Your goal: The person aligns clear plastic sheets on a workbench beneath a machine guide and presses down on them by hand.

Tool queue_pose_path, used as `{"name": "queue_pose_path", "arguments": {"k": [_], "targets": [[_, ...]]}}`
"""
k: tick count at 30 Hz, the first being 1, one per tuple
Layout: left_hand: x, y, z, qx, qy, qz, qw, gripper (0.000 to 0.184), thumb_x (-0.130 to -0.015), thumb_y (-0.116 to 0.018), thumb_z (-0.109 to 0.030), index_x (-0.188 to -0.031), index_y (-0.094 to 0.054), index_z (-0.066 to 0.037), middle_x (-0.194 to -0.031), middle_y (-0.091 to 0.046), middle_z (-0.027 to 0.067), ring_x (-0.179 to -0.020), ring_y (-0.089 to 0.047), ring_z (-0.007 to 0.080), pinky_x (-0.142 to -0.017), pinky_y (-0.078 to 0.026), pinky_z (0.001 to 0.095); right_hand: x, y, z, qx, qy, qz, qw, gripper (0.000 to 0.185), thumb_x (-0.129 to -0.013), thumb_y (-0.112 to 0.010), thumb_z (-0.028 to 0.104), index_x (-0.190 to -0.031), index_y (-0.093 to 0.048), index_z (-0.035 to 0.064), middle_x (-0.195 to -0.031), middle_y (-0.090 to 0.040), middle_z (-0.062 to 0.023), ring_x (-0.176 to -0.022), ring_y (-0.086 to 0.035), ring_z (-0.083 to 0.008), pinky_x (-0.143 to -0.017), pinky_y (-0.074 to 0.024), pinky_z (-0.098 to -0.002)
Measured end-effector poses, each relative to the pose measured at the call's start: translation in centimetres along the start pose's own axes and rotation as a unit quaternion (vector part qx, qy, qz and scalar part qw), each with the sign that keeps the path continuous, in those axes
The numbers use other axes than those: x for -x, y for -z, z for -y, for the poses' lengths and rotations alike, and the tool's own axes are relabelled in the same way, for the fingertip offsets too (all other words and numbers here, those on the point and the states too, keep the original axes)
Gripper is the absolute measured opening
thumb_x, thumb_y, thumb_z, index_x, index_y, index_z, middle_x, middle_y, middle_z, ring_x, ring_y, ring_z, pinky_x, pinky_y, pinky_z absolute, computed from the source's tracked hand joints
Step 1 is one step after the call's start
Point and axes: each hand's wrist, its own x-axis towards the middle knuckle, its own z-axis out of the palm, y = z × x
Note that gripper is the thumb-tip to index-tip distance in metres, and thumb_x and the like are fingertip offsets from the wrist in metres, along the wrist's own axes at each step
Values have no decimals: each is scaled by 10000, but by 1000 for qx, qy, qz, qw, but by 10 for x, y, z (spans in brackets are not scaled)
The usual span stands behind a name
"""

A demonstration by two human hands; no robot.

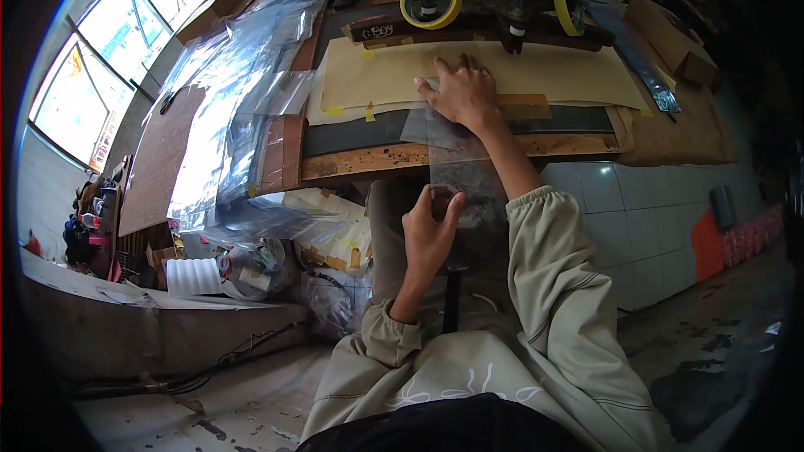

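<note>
My right hand (463,94) lies with spread fingers on a tan paper sheet (368,75) at the front of the workbench. From under its palm side a clear plastic sheet (456,155) hangs down over the wooden bench edge (360,163). Lower down, my left hand (431,226) pinches the lower part of that plastic between thumb and forefinger. Yellow tape pieces (369,113) mark the paper's front edge. Behind the paper stands a dark machine bar (385,30) with a yellow tape roll (431,2) hung on it.
Many clear plastic sheets (218,117) cover the bench's left side. A cardboard box (670,42) stands at the right, near a long plastic strip (628,54). Below left are a white foam roll (194,277) and scraps. A pink bundle (749,234) lies on the floor at right.
</note>
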Motion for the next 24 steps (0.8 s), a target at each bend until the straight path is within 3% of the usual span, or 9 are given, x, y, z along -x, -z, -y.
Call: {"name": "queue_pose_path", "arguments": {"k": [8,24], "targets": [[8,0,-1,0,17,15,1000,203,-854,-656,-147,-899,-573,33,-776,-681,129,-734,-680,152,-632,-494,261,10,7,-1,2,10,9,1000,610,-828,-474,570,-1196,-566,92,-1251,-483,-282,-1178,-464,-364,-989,-354,-448],[0,-1,-3,-8,-15,3,1000,204,-855,-657,-155,-887,-576,29,-742,-670,112,-671,-644,107,-611,-480,246,2,7,-1,1,1,11,1000,597,-817,-484,567,-1157,-591,88,-1189,-520,-274,-1135,-496,-361,-957,-384,-439]]}}
